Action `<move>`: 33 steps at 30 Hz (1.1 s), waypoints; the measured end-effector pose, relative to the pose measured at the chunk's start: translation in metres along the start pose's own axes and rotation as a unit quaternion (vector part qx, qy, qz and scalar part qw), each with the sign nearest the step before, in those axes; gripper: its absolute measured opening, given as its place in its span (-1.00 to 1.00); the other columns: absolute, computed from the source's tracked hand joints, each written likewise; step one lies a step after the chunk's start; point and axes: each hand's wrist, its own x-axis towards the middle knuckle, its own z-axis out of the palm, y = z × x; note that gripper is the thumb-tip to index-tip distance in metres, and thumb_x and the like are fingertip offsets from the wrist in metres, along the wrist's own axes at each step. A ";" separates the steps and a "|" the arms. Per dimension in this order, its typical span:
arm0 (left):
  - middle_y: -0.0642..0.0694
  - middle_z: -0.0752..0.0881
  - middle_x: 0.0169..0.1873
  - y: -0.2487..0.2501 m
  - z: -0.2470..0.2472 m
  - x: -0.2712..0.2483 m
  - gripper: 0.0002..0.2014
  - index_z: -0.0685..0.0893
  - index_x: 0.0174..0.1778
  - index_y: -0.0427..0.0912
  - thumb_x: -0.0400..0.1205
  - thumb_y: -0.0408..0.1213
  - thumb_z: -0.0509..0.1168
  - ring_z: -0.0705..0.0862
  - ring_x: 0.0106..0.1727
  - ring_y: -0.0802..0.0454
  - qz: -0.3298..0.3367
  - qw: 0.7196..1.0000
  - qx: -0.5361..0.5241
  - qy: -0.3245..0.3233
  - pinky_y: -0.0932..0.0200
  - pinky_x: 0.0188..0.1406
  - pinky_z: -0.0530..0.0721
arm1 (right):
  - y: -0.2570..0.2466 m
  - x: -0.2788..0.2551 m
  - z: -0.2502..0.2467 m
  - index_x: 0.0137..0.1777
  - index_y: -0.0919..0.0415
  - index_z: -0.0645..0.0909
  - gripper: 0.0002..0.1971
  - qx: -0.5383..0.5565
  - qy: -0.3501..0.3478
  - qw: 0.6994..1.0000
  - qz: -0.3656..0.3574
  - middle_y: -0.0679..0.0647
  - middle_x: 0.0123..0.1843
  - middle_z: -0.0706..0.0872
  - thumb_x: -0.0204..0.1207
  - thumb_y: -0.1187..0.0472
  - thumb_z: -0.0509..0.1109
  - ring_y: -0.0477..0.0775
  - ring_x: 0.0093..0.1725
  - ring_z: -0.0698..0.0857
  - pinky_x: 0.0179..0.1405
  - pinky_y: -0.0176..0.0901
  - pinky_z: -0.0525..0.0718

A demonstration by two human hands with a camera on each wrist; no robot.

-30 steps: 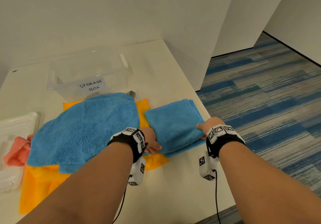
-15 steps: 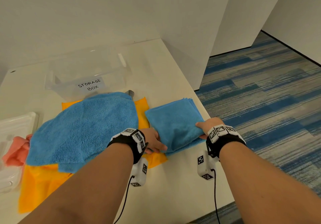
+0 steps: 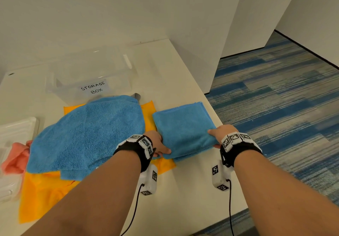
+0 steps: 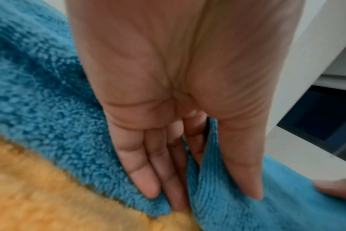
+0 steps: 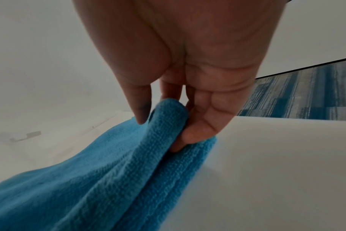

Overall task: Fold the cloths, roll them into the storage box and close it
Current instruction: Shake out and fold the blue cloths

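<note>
A folded blue cloth [image 3: 183, 125] lies at the table's right side. My left hand [image 3: 159, 145] pinches its near left corner, thumb on top and fingers [image 4: 148, 175] underneath. My right hand [image 3: 218, 135] pinches the near right corner [image 5: 168, 118] between thumb and fingers, and the near edge is lifted into a curl. A larger unfolded blue cloth [image 3: 88, 135] lies to the left over an orange cloth [image 3: 44, 195]. The clear storage box [image 3: 91, 74] stands open behind them.
A pink cloth [image 3: 16, 158] lies on the clear lid [image 3: 16, 131] at the left edge. The table's right edge [image 3: 220, 124] runs just beside the folded cloth, with blue carpet [image 3: 284, 98] below. A white wall stands behind the box.
Both hands have curled the near edge of the folded blue cloth up and slightly forward. The other cloths and the box have not moved.
</note>
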 end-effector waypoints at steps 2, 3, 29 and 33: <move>-0.09 0.72 -0.23 -0.001 0.000 -0.001 -0.70 0.66 0.01 -0.22 0.48 -0.17 0.53 0.69 -0.31 0.08 0.003 0.998 -0.055 -0.013 0.25 -0.18 0.75 | -0.001 0.000 0.000 0.08 0.34 0.65 -0.63 0.006 -0.016 1.000 -0.008 0.18 -0.07 0.62 0.59 -0.01 0.27 0.21 0.00 0.70 0.20 0.09 0.70; -0.12 0.75 -0.12 -0.001 0.000 -0.001 -0.66 0.65 0.11 -0.23 0.50 -0.18 0.52 0.73 -0.19 0.04 -0.001 0.996 -0.088 -0.023 0.18 -0.07 0.77 | -0.001 0.001 0.000 0.04 0.31 0.63 -0.65 0.013 -0.024 1.000 -0.014 0.20 -0.04 0.60 0.58 -0.02 0.28 0.23 0.06 0.70 0.23 0.13 0.68; -0.17 0.74 0.03 0.003 -0.019 0.017 -0.56 0.54 0.27 -0.20 0.53 -0.14 0.48 0.73 -0.11 -0.03 -0.025 0.975 -0.212 0.064 0.01 -0.18 0.71 | -0.017 0.019 0.001 -0.45 0.20 0.31 -0.59 -0.050 0.026 0.997 -0.058 0.05 -0.46 0.36 0.58 0.10 0.34 0.01 -0.50 0.36 -0.52 -0.19 0.29; -0.17 0.73 0.02 0.004 -0.024 0.021 -0.55 0.56 0.28 -0.20 0.55 -0.06 0.44 0.65 -0.07 -0.04 -0.056 0.967 -0.245 0.051 0.07 -0.20 0.57 | -0.021 0.021 0.003 -0.18 0.24 0.58 -0.68 -0.069 -0.019 0.994 -0.080 0.08 -0.23 0.58 0.59 -0.04 0.34 0.03 -0.29 0.61 -0.37 -0.17 0.53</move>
